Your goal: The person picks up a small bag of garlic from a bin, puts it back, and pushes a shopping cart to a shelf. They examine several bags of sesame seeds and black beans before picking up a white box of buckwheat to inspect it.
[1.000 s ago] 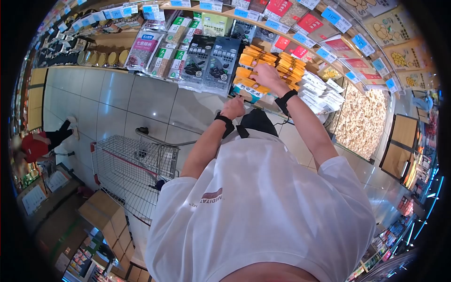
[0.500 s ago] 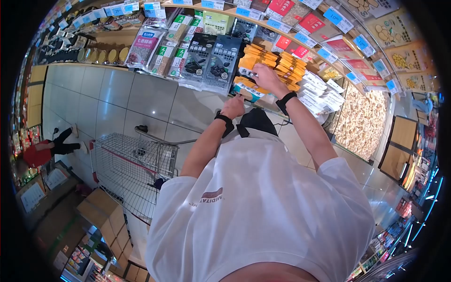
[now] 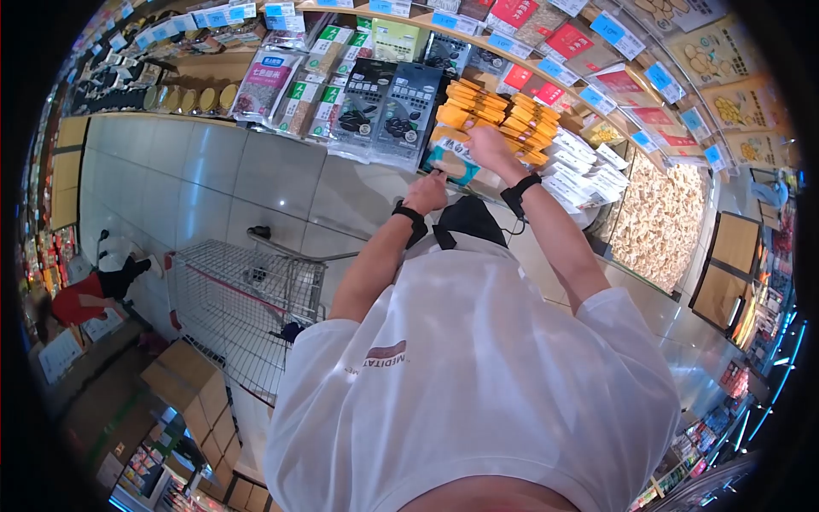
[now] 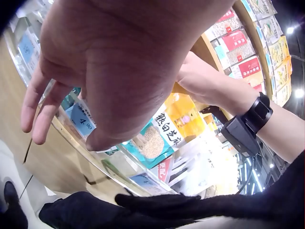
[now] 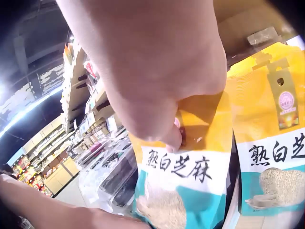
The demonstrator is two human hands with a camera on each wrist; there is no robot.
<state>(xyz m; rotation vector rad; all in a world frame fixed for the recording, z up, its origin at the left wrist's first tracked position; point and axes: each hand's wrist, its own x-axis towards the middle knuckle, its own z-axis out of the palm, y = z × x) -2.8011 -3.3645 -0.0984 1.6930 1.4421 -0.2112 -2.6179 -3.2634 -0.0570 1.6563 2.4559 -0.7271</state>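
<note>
My right hand (image 3: 491,150) grips the yellow top of a bag of white sesame seeds (image 5: 205,183), thumb on its front. The bag has a white label band with black characters and a teal lower part, and leans out at the front of its stack. A matching bag (image 5: 269,148) stands beside it in the right wrist view. My left hand (image 3: 426,194) is at the shelf's front edge, below the gripped bag. In the left wrist view two of its fingers (image 4: 45,112) hang fairly straight beside a 4.90 price tag (image 4: 82,119); its other fingers are partly hidden.
More yellow bags (image 3: 527,128) are stacked behind, with white packets (image 3: 580,171) to their right. Dark pouches (image 3: 401,111) stand to the left. A wire shopping cart (image 3: 243,294) is on the floor at left, and a person in red (image 3: 81,299) is farther off.
The gripped bag has tipped toward me, so more of its front shows, and my right hand has come slightly nearer with it. My left hand has barely moved. The person in red has shifted right.
</note>
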